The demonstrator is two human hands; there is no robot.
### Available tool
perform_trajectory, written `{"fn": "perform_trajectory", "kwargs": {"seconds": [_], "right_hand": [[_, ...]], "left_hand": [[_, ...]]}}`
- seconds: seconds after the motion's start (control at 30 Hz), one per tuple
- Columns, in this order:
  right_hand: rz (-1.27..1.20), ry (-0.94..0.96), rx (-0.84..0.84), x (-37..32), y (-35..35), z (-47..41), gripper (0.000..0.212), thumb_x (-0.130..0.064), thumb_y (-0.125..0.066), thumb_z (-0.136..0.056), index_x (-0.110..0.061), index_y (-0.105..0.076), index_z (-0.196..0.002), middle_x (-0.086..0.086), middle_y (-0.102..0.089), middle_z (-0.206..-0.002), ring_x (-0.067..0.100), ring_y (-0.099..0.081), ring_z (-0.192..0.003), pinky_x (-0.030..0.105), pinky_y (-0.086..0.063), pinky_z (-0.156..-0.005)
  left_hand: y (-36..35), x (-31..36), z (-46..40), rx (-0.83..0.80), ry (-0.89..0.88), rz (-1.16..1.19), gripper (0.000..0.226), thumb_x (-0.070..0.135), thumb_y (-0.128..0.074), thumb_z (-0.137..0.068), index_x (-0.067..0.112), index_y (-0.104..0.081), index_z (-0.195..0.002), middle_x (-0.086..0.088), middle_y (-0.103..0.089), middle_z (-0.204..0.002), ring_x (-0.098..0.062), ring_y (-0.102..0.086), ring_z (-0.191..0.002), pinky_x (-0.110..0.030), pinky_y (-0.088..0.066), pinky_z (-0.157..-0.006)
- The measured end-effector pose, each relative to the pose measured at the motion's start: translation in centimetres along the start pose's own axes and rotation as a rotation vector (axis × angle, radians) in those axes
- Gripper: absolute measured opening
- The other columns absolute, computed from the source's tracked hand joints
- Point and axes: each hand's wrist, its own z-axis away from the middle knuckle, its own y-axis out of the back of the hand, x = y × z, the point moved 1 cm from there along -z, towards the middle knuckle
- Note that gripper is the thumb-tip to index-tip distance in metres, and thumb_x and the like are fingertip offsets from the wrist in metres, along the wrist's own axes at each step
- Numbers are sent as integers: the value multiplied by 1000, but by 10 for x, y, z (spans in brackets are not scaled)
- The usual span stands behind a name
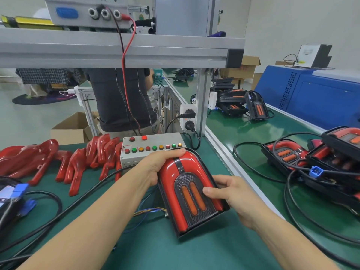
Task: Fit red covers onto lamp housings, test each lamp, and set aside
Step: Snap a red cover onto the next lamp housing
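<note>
We hold the lamp housing (191, 193) tilted above the worktop (155, 250), left hand (157, 166) curled over its rounded top, right hand (231, 193) gripping its side edge; its glossy red cover (169, 170) looks rigid, light, slippery, so we'd keep to the black rim.

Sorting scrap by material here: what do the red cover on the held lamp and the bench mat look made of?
Red cover: probably moulded plastic with a glossy finish, since bright highlights streak along its curved surface. Bench mat: likely rubber or vinyl sheet, matte dark green, flat and showing almost no glare. Neither can be confirmed from sight alone.
</note>
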Motion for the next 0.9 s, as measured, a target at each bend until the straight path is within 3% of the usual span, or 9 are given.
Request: {"fn": "perform_trajectory", "kwargs": {"seconds": [0.17,0.3,0.4,0.5,0.63,0.8,0.9], "right_hand": [[-12,12,20,-1,-1,1,22,-7,-70,-86,-12,-71,-107,5,-77,-94,23,-74,-84,23,-57,-64],[-89,29,87,1,1,5,27,-5,-71,-84,-9,-69,-110,7,-77,-96,24,-74,-86,24,-57,-65],[-99,46,126,4,5,9,39,-11,-78,-77,-11,-65,-114,6,-76,-100,23,-74,-89,30,-57,-72],[-70,96,13,1,4,13,57,-31,-86,-68,-16,-63,-118,6,-73,-111,22,-71,-99,28,-56,-81],[-174,183,-237,-9,-2,19,75,-65,-77,-65,-26,-64,-127,3,-67,-127,21,-63,-117,31,-52,-96],[-399,230,-357,-15,-16,20,71,-70,-83,-51,-37,-72,-113,0,-68,-124,23,-62,-119,48,-44,-106],[-434,223,-334,-17,-22,24,92,-66,-87,-46,-21,-66,-123,7,-68,-124,26,-64,-116,41,-53,-95]], "left_hand": [[-2,-1,2,8,-38,-37,55,40,-82,-53,11,-69,-98,-10,-75,-83,-22,-72,-66,-31,-55,-58],[-1,-3,4,-57,-86,133,55,57,-61,-80,10,-68,-107,-8,-70,-91,-23,-69,-80,-33,-54,-66],[-6,-15,7,-73,-150,100,57,54,-53,-88,8,-63,-120,-12,-67,-103,-23,-66,-93,-36,-52,-78],[-18,-18,11,-52,-164,189,47,43,-57,-90,7,-63,-120,-16,-70,-110,-25,-70,-87,-36,-57,-73],[-30,-1,15,-178,-197,321,56,43,-59,-81,3,-63,-121,-16,-68,-109,-28,-67,-90,-43,-53,-87],[-52,14,24,-337,-242,305,36,32,-60,-81,7,-66,-106,-10,-71,-85,-21,-67,-70,-30,-58,-69],[-58,16,26,-328,-353,246,34,26,-50,-94,9,-62,-121,-10,-70,-97,-22,-67,-81,-36,-56,-80]]}}
